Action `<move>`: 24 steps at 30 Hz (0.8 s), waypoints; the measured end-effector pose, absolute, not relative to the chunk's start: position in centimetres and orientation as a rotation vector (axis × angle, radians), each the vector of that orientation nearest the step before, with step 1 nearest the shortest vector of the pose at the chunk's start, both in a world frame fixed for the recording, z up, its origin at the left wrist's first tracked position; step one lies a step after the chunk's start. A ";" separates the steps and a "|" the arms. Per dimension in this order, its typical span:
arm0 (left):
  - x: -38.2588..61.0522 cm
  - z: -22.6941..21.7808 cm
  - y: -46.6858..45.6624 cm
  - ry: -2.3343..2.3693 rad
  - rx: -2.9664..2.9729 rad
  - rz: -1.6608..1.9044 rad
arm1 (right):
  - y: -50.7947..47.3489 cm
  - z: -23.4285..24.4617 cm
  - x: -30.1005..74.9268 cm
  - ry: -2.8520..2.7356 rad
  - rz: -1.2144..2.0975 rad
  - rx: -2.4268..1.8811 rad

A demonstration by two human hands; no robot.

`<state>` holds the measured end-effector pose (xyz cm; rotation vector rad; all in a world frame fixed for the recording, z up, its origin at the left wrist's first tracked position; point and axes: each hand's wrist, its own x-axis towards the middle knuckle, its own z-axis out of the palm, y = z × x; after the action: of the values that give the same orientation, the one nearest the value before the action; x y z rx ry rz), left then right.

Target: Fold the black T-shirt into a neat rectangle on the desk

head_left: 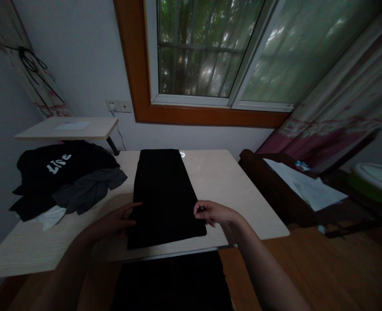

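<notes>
A long black folded garment (165,194) lies lengthwise on the light wooden table (229,185). My left hand (118,220) rests on the table against the garment's left edge, fingers stretched and pointing right, pressed on the cloth. My right hand (212,212) is at the garment's right edge, fingers curled and pinching the black fabric there. More black cloth hangs below the table's front edge (171,280).
A heap of dark clothes (64,177), one with white lettering, lies on the table's left side. A small raised side table (67,128) stands behind it. A dark wooden piece with papers (307,185) is at the right. A window and curtains are beyond.
</notes>
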<state>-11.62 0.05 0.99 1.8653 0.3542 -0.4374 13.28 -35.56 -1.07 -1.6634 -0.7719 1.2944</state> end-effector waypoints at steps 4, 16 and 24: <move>-11.5 0.9 0.5 0.335 1.864 -0.526 | -35.5 -0.5 14.1 -0.878 1.336 -1.711; -11.2 2.1 1.5 0.353 1.958 -0.649 | -36.1 0.3 16.0 -0.794 1.397 -1.846; -7.6 0.1 2.4 0.556 2.036 0.084 | -32.6 -2.0 16.0 -0.679 0.566 -1.902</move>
<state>-7.56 2.39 0.10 2.0356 0.5556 0.0845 16.03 -32.57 -2.03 -1.9024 -0.6792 0.5661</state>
